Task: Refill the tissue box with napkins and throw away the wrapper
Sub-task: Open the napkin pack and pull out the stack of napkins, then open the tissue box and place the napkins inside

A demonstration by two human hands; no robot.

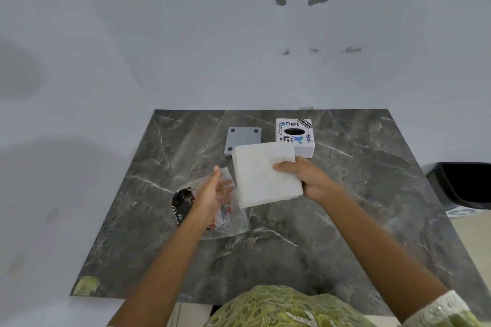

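napkins (265, 175) gripped in right hand (305, 178); left hand (212, 194) unclenched over wrapper (228, 225).

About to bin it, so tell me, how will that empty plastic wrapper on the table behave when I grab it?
The plastic wrapper looks thin and crumpled, so probably floppy and very light. It lies open and empty on the marble table, so it may slide or scrunch under the left hand.

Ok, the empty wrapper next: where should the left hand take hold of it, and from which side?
Judging by its pose, pinch the wrapper at its clear near-right corner, coming from above. It lies flat and crumpled on the table, and that corner sticks out past the left hand, away from the napkin stack held by the right hand.
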